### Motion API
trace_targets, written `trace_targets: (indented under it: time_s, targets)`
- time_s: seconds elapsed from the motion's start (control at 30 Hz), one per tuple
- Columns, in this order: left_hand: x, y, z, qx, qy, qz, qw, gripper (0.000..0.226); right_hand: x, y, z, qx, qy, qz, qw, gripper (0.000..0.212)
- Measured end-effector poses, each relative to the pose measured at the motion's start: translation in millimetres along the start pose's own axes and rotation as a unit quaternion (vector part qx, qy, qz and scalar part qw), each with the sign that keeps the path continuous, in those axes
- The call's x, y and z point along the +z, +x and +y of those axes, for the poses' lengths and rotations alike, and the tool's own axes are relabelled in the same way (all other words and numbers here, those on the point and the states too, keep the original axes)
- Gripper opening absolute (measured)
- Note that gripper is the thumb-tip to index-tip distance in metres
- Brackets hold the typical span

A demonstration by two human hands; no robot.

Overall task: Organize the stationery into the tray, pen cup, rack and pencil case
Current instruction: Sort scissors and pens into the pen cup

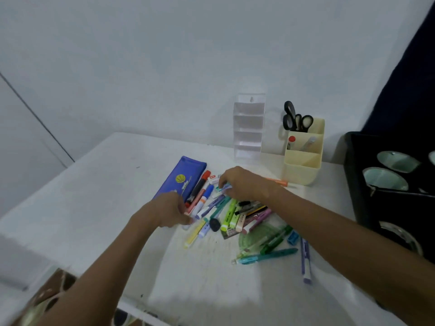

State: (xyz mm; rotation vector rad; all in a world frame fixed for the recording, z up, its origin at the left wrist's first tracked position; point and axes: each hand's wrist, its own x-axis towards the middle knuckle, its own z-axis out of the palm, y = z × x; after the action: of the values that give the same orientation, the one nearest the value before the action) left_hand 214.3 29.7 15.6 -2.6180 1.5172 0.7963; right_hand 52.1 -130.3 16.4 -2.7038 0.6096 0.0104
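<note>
A heap of pens, markers and highlighters (233,215) lies on the white table (106,184). A blue pencil case (181,177) lies at the heap's left. My right hand (242,184) reaches over the heap's far side and pinches a small light-blue and white item. My left hand (169,210) rests at the heap's left edge, fingers curled down onto a pen; what it holds is hidden. The cream pen cup (303,158) stands at the back with black scissors (295,117) in it. The clear tiered rack (249,128) stands left of the cup.
A black tray (357,180) holding round metal-rimmed items sits at the right edge. A green protractor (256,236), a blue sharpener (293,238), a black eraser (214,224) and a purple pen (306,262) lie nearer me. An orange pen (280,182) lies before the cup.
</note>
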Motion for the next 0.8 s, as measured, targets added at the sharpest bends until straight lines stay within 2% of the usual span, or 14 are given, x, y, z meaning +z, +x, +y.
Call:
trace_targets:
  time_s: [0.1,0.27,0.47,0.57,0.63,0.7,0.8]
  targets:
    - [20.4,-1.1,-3.4,-0.01,-0.003,0.046,0.999,0.037,6.5,20.4,2.6,0.027,-0.015,-0.01,0.999,0.038]
    - [32.1,-4.1,-5.5,-0.015,-0.007,0.093,0.996,0.019,19.4,57.6,-19.4,-0.043,-0.052,-0.026,0.997,0.041]
    - [14.4,-28.5,-25.4,-0.026,-0.013,0.088,0.996,0.019,38.2,77.7,-37.5,-0.121,-0.188,-0.073,0.972,0.036]
    - [-9.4,-46.8,-28.9,-0.037,-0.072,0.101,0.992,0.031,36.4,78.7,-34.7,-0.138,-0.238,-0.077,0.958,0.03]
    - [-26.9,-55.5,-27.0,-0.032,-0.153,0.121,0.98,0.038,34.8,78.6,-30.8,-0.141,-0.218,-0.068,0.963,0.023]
    - [-41.5,-57.5,-22.9,-0.018,-0.212,0.154,0.965,0.017,29.5,77.5,-23.8,-0.141,-0.149,-0.04,0.978,0.019]
    - [-59.2,-51.9,-6.0,0.014,-0.224,0.237,0.945,0.014,1.1,62.8,-10.2,-0.12,-0.023,0.038,0.992,0.015]
